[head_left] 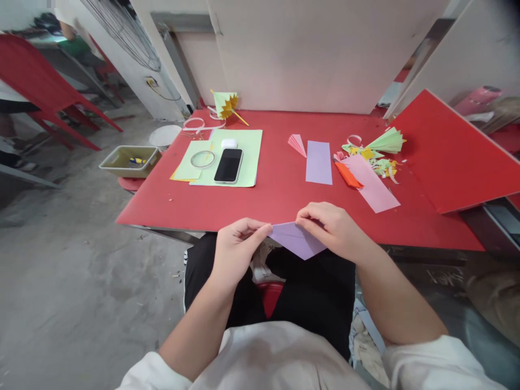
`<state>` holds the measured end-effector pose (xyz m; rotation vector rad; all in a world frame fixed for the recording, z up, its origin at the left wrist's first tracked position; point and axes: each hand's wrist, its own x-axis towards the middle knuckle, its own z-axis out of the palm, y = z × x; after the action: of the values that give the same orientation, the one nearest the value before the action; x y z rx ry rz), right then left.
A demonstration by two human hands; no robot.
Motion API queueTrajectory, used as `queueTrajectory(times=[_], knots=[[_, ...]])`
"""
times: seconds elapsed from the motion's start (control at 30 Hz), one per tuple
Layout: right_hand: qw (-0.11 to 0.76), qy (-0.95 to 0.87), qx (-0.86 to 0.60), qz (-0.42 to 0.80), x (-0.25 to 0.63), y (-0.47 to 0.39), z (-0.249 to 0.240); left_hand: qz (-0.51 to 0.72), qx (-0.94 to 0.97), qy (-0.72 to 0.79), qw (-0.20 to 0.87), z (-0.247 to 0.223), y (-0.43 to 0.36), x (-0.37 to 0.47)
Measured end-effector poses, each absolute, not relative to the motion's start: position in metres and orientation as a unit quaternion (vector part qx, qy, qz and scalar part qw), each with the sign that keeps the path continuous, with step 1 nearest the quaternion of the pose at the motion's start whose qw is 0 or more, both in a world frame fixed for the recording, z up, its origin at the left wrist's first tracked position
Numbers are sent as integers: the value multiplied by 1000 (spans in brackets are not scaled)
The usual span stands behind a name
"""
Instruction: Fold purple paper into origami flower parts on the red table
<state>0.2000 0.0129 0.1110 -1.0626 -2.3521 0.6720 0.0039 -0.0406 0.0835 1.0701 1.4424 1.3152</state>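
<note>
A folded piece of purple paper (301,241) is held over my lap, just off the table's front edge. My left hand (240,245) pinches its left corner between thumb and fingers. At the upper right, my right hand (330,226) grips the same paper along its top edge, hiding part of it. The paper's lower point hangs downward. Beyond my hands lie a flat purple paper strip (319,162), a small pleated pink paper fan (298,144), an orange utility knife (348,174) and a pink paper strip (376,187).
On the red table (280,203), a phone (228,166), a tape roll (202,159) and a white case (229,143) rest on green paper sheets (249,162). Paper scraps (384,167) and a green fan (385,142) lie right. A red board (459,157) leans there. A bin (130,161) stands left.
</note>
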Motion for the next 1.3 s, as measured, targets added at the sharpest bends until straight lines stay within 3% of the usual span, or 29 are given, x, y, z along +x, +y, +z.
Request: queueTrajectory(times=[0.23, 0.5, 0.77, 1.0, 1.3], knots=[[310, -809, -427, 259, 209, 14, 104, 552, 420, 572, 438, 82, -38, -1], [312, -811, -427, 251, 207, 14, 100, 441, 502, 577, 470, 76, -38, 2], [424, -722, -489, 244, 218, 16, 103, 476, 470, 588, 454, 68, -37, -3], [300, -824, -399, 267, 202, 15, 92, 434, 523, 590, 436, 67, -41, 2], [301, -808, -402, 308, 203, 13, 92, 433, 538, 607, 394, 67, -42, 8]])
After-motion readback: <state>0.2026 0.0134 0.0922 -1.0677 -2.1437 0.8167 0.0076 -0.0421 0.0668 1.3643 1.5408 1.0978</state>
